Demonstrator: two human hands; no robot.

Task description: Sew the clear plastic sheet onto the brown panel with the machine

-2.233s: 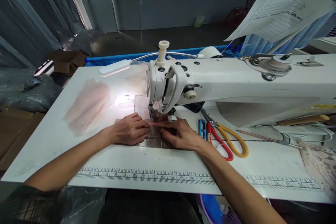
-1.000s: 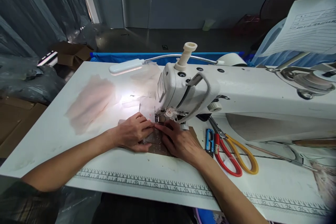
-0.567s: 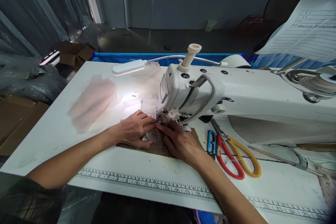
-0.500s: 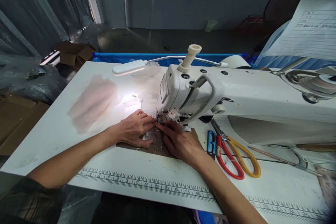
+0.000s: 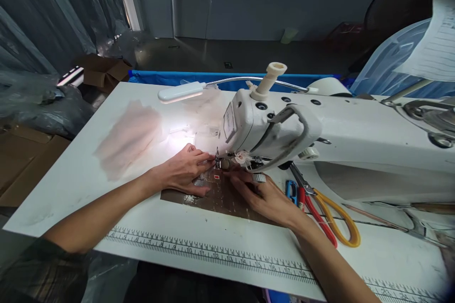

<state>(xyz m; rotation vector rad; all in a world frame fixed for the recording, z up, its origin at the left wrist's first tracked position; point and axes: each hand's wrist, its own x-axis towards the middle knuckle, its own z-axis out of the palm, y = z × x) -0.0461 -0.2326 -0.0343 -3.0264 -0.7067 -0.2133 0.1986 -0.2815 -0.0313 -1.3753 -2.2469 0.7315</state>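
Observation:
A white sewing machine (image 5: 236, 123) stands over the work, its presser foot (image 5: 221, 164) low near the plate. My left hand (image 5: 188, 170) lies left of the foot, fingers stretched towards it and thumb spread, on thin sheer fabric (image 5: 204, 142). My right hand (image 5: 266, 196) is right of the foot on the brown plate (image 5: 227, 201), index finger and thumb apart; the machine head hides some fingers. Between the hands shows a small white tag with a red mark (image 5: 216, 177). Whether the right fingertips touch the fabric is hard to see.
Right of my right hand lie scissors with red and yellow handles (image 5: 337, 218) and blue thread snips (image 5: 291, 191). A pale pink sheer piece (image 5: 130, 137) lies on the table's left. A lamp (image 5: 181, 92) reaches over the back. A ruler strip (image 5: 199, 251) runs along the front.
My right hand has drawn back to the right from the presser foot, uncovering the small red-marked tag and more brown plate. My left hand stays beside the foot. The view has shifted slightly.

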